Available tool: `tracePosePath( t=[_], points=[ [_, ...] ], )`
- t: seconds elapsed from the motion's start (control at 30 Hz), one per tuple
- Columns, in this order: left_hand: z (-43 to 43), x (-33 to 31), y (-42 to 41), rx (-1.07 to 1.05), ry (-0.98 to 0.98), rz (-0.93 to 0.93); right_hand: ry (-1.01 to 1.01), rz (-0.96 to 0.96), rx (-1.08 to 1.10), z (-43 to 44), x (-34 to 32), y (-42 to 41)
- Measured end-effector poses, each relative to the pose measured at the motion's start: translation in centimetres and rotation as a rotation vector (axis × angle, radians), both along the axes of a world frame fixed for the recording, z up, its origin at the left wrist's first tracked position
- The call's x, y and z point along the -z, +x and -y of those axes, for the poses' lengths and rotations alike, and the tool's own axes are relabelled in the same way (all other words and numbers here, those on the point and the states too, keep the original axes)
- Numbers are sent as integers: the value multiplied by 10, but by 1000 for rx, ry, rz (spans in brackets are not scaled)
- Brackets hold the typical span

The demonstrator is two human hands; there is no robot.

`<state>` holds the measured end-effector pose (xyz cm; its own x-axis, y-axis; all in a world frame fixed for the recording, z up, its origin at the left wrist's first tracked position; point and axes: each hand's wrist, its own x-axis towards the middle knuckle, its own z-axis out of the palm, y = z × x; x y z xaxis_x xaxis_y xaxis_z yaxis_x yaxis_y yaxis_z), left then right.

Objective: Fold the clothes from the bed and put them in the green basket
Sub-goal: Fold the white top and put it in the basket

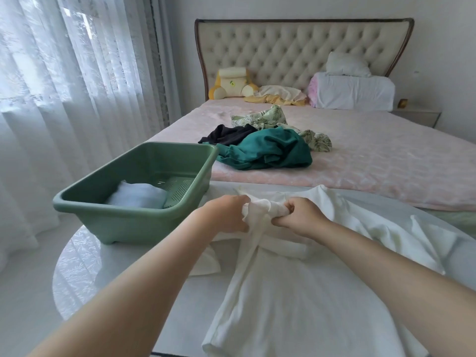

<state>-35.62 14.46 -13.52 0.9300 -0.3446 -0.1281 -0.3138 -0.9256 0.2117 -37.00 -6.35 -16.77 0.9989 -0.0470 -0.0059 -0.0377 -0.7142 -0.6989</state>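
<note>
A white garment (283, 292) lies spread over a round white table (85, 266) in front of me. My left hand (226, 215) and my right hand (301, 217) both grip a bunched part of it at its far end, close together. The green basket (123, 222) stands on the table to the left of my hands, with a folded pale blue-white cloth (139, 197) inside. On the pink bed (386, 161) beyond lie a teal garment (270, 150), a black garment (229, 134) and a leaf-print garment (265, 118) in a loose pile.
White curtains (64, 86) hang along the left. A tufted headboard (296, 50), pillows (353, 91), a yellow cushion (233, 83) and a yellow-cream cloth (278, 95) sit at the bed's far end. A nightstand (417, 115) stands at the right.
</note>
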Motion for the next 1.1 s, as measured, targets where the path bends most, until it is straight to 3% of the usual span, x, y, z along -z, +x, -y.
tracePosePath(
  t=[0.17,0.33,0.47,0.53,0.57,0.67,0.73,0.83,0.9,0.93,1.03,1.07,1.1],
  points=[
    [15,6,-6,-2,93,-148,-232,-7,-71,11,5,-19],
    [26,-6,2,-37,328,44,-328,97,-71,4,-3,-22],
    [24,-11,19,-83,74,436,-330,60,32,5,-3,-18],
    [28,-18,25,31,-210,603,-270,97,42,7,-6,-12],
    [33,-22,25,114,-357,624,-169,128,-6,7,-10,-9],
    [56,-29,15,297,-615,579,390,198,-178,6,-25,-3],
    [69,-29,12,270,-730,495,513,250,-133,11,-30,1],
    [70,-21,19,146,-826,437,352,273,90,27,-26,1],
    [58,-11,23,71,-757,456,174,188,247,44,-17,-1],
    [50,-3,26,35,-673,438,-6,111,303,52,-13,-2],
    [31,27,32,42,-420,214,-794,-35,308,64,-6,-6],
    [27,35,33,67,-336,153,-896,42,248,66,-3,-5],
    [24,40,34,87,-262,120,-866,146,141,65,-3,-5]
  ],
)
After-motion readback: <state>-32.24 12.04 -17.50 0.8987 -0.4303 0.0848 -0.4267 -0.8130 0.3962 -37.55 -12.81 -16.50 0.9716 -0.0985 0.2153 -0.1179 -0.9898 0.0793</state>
